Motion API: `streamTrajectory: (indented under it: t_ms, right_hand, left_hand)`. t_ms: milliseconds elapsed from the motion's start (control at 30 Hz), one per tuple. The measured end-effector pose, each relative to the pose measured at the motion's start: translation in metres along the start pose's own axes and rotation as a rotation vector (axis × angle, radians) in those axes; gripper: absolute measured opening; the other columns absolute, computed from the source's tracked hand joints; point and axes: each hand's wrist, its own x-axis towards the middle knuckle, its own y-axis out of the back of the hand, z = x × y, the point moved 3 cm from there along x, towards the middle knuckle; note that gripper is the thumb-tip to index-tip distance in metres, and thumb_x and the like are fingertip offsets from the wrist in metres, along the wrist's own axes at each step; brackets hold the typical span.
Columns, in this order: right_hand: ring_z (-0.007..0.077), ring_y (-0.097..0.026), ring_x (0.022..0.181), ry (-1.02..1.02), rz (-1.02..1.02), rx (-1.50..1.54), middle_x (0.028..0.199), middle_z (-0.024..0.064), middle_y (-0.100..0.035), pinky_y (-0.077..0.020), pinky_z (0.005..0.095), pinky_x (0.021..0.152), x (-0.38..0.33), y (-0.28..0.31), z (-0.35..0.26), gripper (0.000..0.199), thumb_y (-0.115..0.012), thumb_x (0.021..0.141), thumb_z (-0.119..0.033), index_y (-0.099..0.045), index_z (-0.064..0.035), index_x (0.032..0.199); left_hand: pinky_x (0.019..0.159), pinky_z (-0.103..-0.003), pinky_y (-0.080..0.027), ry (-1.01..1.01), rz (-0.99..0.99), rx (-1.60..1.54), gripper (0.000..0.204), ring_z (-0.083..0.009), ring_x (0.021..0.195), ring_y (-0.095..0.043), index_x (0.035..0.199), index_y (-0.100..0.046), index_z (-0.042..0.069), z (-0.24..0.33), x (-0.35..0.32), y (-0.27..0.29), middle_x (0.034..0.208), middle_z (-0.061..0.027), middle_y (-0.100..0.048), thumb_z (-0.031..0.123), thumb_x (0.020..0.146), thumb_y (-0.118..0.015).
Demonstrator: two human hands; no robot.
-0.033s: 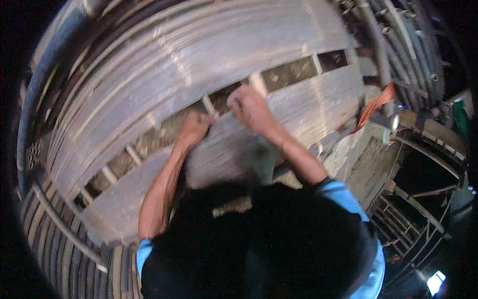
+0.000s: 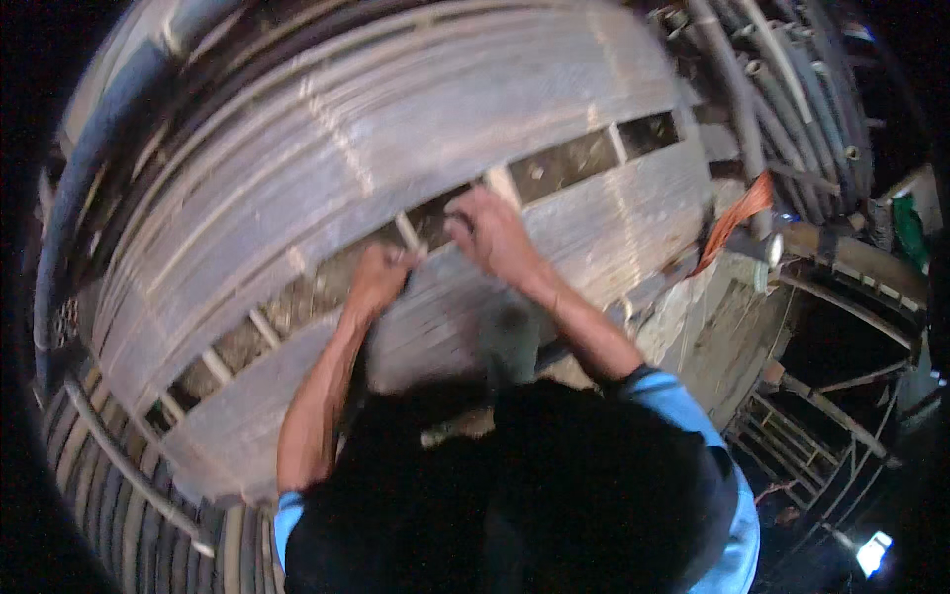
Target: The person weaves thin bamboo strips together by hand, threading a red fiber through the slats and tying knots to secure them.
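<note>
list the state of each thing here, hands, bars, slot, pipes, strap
left hand: closed around a thin crossbar at the slot
right hand: fingers curled on the slot's upper edge, grip unclear
crossbars: upright, spaced along the slot
slot: open, rubble visible behind
bar bundles: stacked in curved rows
pipes: bundled, ends open
orange strap: hanging slack

Both hands are up on the grey slatted panel (image 2: 594, 233), a broad weathered surface of long boards running slantwise across the view; there's a narrow open gap (image 2: 554, 166) between its upper and lower sections, crossed by short pale spacers (image 2: 408, 234); the left hand (image 2: 379, 278) is closed at the gap's lower edge, the right hand (image 2: 492, 235) curled just beside it, fingers at the slot, detail blurred
</note>
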Motion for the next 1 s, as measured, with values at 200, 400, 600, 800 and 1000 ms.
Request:
streamTrajectory:
  t_ms: [200, 400, 600, 800, 1000]
  right_hand:
    - [0.0075, -0.063, 0.076, -0.042, 0.171, 0.490, 0.112, 0.0129, -0.068, -0.0534, 0.0277, 0.070, 0.077, 0.137, -0.084, 0.077, -0.071, 0.088, -0.007, -0.031, -0.0059, 0.153]
    - [0.0114, -0.063, 0.078, 0.306, 0.374, 0.924, 0.096, 0.0123, -0.070, -0.0507, 0.0234, 0.064, 0.102, 0.236, -0.125, 0.039, -0.066, 0.090, -0.004, -0.061, 0.0027, 0.128]
    - [0.0104, -0.059, 0.073, -0.141, -0.226, 0.245, 0.099, 0.0093, -0.069, -0.0496, 0.0245, 0.067, 0.057, 0.113, -0.062, 0.047, -0.073, 0.086, -0.006, -0.061, -0.0045, 0.131]
    - [0.0079, -0.060, 0.069, -0.344, 0.069, 0.336, 0.113, 0.0133, -0.067, -0.0521, 0.0265, 0.065, 0.072, 0.153, -0.042, 0.096, -0.073, 0.085, -0.007, -0.012, -0.0138, 0.160]
    - [0.0085, -0.059, 0.080, 0.248, 0.834, 0.288, 0.110, 0.0126, -0.065, -0.0498, 0.0224, 0.069, 0.118, 0.257, -0.096, 0.079, -0.065, 0.092, -0.004, -0.019, -0.0060, 0.156]
  left_hand:
    - [0.054, -0.029, -0.043, 0.065, 0.077, -0.234, 0.019, -0.0106, 0.056, -0.053, 0.079, -0.076, 0.001, 0.013, -0.021, 0.017, 0.066, -0.0012, -0.066, 0.019, 0.085, -0.074]
    - [0.064, -0.028, -0.043, -0.235, 0.140, -0.385, 0.014, -0.0119, 0.066, -0.055, 0.079, -0.073, 0.001, 0.009, -0.018, 0.011, 0.072, -0.0012, -0.065, 0.014, 0.087, -0.073]
    - [0.088, -0.037, -0.045, -0.501, 0.156, -0.129, 0.013, -0.0235, 0.099, -0.056, 0.088, -0.071, 0.002, 0.065, -0.063, 0.014, 0.098, -0.0096, -0.061, 0.014, 0.085, -0.075]
    - [0.098, -0.035, -0.044, -0.681, 0.167, -0.175, 0.010, -0.0229, 0.116, -0.054, 0.094, -0.070, 0.003, 0.072, -0.077, 0.018, 0.123, -0.0112, -0.059, 0.012, 0.091, -0.069]
    - [0.082, -0.029, -0.049, -0.453, -0.060, -0.457, 0.012, -0.0121, 0.088, -0.060, 0.094, -0.069, 0.001, 0.079, -0.069, 0.014, 0.108, -0.0054, -0.068, 0.013, 0.094, -0.066]
